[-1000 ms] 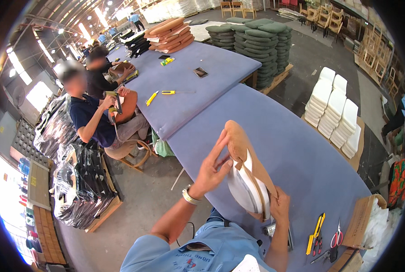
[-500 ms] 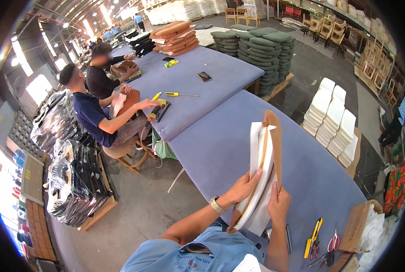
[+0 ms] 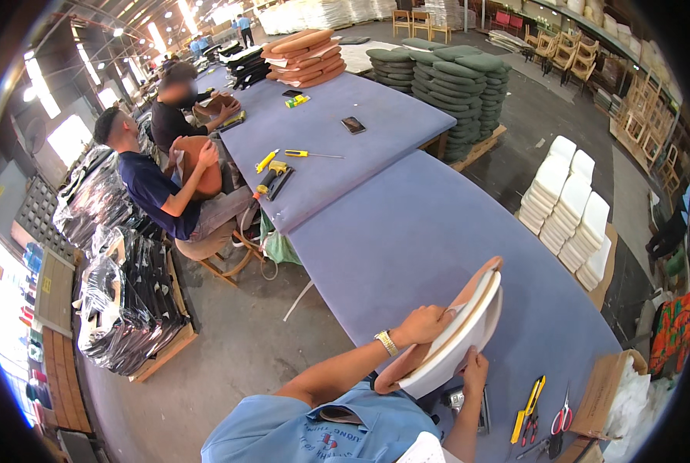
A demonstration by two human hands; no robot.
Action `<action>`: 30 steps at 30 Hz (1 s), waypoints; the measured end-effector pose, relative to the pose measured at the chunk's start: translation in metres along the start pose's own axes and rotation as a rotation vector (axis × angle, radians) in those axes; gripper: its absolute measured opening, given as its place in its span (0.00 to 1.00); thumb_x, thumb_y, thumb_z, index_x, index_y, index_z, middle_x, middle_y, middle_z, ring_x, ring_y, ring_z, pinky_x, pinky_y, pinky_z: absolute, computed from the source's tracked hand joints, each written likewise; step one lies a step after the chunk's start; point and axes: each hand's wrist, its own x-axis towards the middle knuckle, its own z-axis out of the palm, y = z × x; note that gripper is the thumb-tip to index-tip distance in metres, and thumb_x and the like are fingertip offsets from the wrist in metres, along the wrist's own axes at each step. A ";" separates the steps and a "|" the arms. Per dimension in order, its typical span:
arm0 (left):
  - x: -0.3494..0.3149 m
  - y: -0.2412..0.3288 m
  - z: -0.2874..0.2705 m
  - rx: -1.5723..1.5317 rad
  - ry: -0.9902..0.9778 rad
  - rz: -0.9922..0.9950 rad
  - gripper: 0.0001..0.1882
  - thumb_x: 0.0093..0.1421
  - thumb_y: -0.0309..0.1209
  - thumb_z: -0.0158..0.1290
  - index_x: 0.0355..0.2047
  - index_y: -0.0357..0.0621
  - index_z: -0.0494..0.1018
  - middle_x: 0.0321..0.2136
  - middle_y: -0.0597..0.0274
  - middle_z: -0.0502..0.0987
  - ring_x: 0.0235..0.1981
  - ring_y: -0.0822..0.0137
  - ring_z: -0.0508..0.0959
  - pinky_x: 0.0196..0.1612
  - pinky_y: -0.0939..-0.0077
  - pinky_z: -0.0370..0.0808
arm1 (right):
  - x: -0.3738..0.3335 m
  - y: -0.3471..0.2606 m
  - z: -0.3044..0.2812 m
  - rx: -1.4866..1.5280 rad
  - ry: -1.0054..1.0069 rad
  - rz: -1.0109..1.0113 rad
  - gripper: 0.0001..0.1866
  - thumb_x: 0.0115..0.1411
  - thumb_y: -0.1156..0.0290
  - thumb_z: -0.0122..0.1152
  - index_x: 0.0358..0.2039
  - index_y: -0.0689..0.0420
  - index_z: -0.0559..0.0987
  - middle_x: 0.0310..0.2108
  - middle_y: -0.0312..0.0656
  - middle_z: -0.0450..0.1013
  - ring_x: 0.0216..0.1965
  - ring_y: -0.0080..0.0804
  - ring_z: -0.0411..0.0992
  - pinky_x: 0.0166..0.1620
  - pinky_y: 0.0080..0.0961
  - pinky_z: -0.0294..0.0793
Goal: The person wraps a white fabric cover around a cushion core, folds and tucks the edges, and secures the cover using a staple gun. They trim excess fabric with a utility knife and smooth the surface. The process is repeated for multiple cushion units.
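Over the near part of the blue-covered table (image 3: 376,231) I hold a curved seat cushion (image 3: 453,339), with layers of white padding and a brown cover. My left hand (image 3: 426,324) grips its left edge, fingers folded over the brown cover. My right hand (image 3: 475,370) pinches the lower right side of the white layer. The cushion is tilted, its upper end leaning to the right. Close to my right forearm lies a metal tool (image 3: 458,400), partly hidden by the cushion and arm.
At my right lie a yellow utility knife (image 3: 529,409), red-handled scissors (image 3: 563,419) and a cardboard box (image 3: 609,393). A staple gun (image 3: 275,180), screwdriver (image 3: 310,154) and phone (image 3: 353,125) rest farther up. Two people sit at the left; green cushions (image 3: 457,92) are stacked beyond.
The cushion has swung from nearly upright to a rightward lean and come lower. My right hand has moved down. The nearer seated person has drawn a hand back from the staple gun to a brown piece.
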 end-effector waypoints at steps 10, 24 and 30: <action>0.024 0.011 0.023 0.051 0.130 0.155 0.22 0.71 0.44 0.49 0.49 0.37 0.81 0.30 0.36 0.82 0.33 0.38 0.83 0.42 0.49 0.79 | 0.056 -0.050 -0.043 0.137 0.149 -0.296 0.12 0.73 0.64 0.55 0.46 0.61 0.76 0.38 0.36 0.75 0.38 0.22 0.70 0.42 0.24 0.71; 0.091 0.065 0.025 0.154 0.276 0.359 0.25 0.71 0.40 0.49 0.67 0.60 0.65 0.37 0.53 0.85 0.36 0.49 0.84 0.39 0.54 0.80 | 0.046 0.057 -0.112 -0.430 0.575 -0.387 0.23 0.64 0.70 0.65 0.57 0.63 0.74 0.52 0.50 0.75 0.41 0.40 0.76 0.43 0.34 0.77; 0.126 0.058 0.028 0.067 0.114 0.210 0.18 0.72 0.41 0.47 0.55 0.49 0.76 0.36 0.48 0.84 0.38 0.46 0.84 0.42 0.50 0.79 | 0.004 0.146 -0.195 -0.846 0.819 -0.232 0.29 0.56 0.70 0.66 0.58 0.61 0.72 0.56 0.62 0.68 0.56 0.62 0.68 0.60 0.49 0.67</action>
